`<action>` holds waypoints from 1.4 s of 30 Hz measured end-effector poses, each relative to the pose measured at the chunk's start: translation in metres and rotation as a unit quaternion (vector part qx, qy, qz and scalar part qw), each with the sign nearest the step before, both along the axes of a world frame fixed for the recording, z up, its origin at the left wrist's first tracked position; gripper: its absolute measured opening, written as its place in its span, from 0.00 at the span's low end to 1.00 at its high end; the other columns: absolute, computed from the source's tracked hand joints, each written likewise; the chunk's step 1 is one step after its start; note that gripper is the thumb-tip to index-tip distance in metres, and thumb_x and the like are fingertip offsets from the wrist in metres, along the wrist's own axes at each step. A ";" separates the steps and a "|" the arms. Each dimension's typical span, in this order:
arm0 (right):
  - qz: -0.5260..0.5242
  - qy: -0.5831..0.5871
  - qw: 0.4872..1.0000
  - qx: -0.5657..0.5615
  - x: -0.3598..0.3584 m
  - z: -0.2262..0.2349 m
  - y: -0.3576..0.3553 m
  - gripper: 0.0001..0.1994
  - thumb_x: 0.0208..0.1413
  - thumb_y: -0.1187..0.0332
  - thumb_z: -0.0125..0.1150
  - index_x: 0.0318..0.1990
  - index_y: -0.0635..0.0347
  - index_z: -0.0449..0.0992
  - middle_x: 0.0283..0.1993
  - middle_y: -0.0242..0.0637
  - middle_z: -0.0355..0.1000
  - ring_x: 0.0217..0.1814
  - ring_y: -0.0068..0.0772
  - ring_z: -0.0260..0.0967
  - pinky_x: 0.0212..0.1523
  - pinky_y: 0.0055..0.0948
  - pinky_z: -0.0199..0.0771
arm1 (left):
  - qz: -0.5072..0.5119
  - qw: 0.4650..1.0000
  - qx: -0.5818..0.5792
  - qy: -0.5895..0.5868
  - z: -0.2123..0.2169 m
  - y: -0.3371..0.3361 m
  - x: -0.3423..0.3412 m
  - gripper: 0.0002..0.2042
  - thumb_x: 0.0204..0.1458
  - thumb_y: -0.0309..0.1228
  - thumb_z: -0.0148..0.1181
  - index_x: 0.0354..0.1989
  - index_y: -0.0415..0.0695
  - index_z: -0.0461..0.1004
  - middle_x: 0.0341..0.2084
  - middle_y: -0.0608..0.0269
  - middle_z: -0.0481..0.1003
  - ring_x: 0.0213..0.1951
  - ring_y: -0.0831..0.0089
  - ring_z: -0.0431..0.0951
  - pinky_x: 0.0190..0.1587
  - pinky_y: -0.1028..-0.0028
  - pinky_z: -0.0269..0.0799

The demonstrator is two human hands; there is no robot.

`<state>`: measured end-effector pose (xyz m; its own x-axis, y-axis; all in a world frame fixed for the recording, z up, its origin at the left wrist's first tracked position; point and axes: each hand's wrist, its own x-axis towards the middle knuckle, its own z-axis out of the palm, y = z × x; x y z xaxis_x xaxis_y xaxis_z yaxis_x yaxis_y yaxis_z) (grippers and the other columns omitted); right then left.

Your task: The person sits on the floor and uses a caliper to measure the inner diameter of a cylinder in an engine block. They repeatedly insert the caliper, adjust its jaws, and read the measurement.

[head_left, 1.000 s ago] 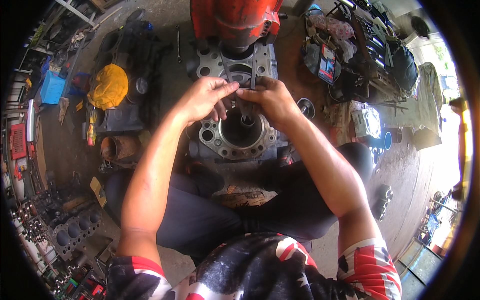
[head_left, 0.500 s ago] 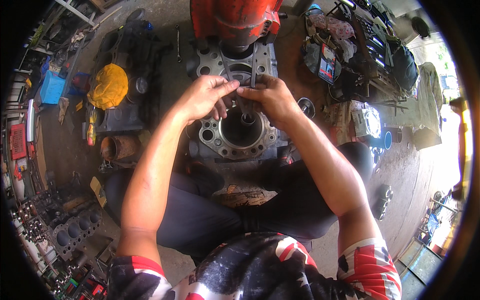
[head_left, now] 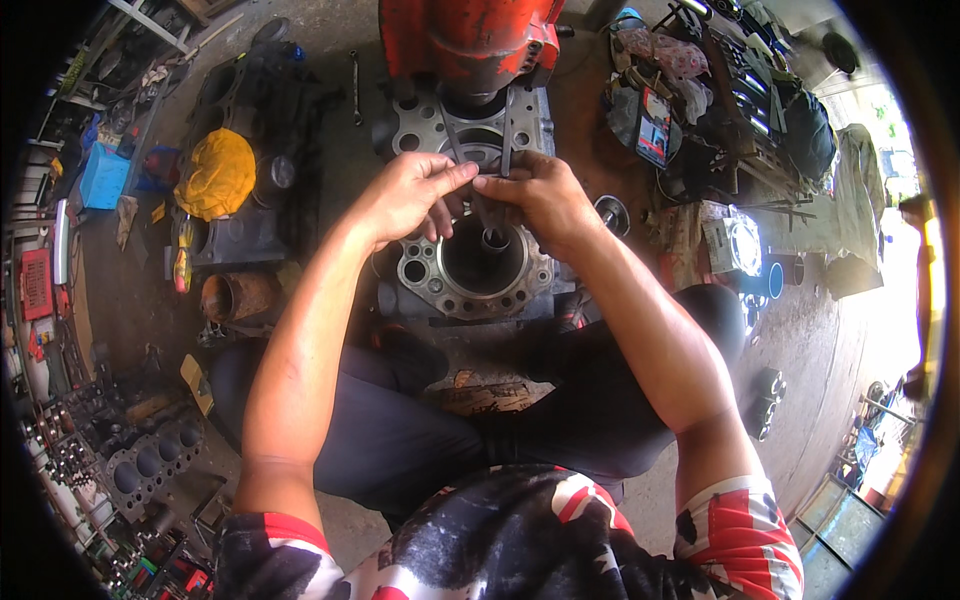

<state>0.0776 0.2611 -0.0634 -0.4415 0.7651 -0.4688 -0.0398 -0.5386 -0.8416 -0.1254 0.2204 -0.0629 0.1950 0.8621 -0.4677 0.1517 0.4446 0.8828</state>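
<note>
My left hand [head_left: 422, 190] and my right hand [head_left: 538, 200] meet above a grey metal engine block [head_left: 415, 292]. Thumb and fingers are pinched together on both, the tips almost touching. Whatever lies between them is too small or hidden to name. Two narrow grey strips [head_left: 508, 128] run from below a red machine housing [head_left: 470, 40] down to my fingers; the right one ends at my right fingertips. Beneath my hands is a round cylinder bore, with a short tubular metal part [head_left: 495, 240] standing in it. My fingers hide part of the block between the bores.
On the left, a yellow cloth [head_left: 218, 172] lies on another dark block, near a rusty cylinder sleeve [head_left: 236, 297]. A wrench [head_left: 356, 88] lies beyond. To the right are a round metal part [head_left: 610, 214], a phone-like screen [head_left: 655, 125] and piled tools. My bent legs flank the block's near end.
</note>
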 end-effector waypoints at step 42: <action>-0.001 -0.002 1.000 -0.006 0.000 0.002 -0.001 0.21 0.54 0.75 0.72 0.51 0.75 0.70 0.42 0.45 0.80 0.38 0.28 0.78 0.34 0.24 0.78 | -0.004 1.000 -0.006 0.009 0.001 0.000 0.000 0.19 0.66 0.47 0.57 0.35 0.41 0.75 0.21 0.67 0.74 0.18 0.80 0.76 0.17 0.80 0.68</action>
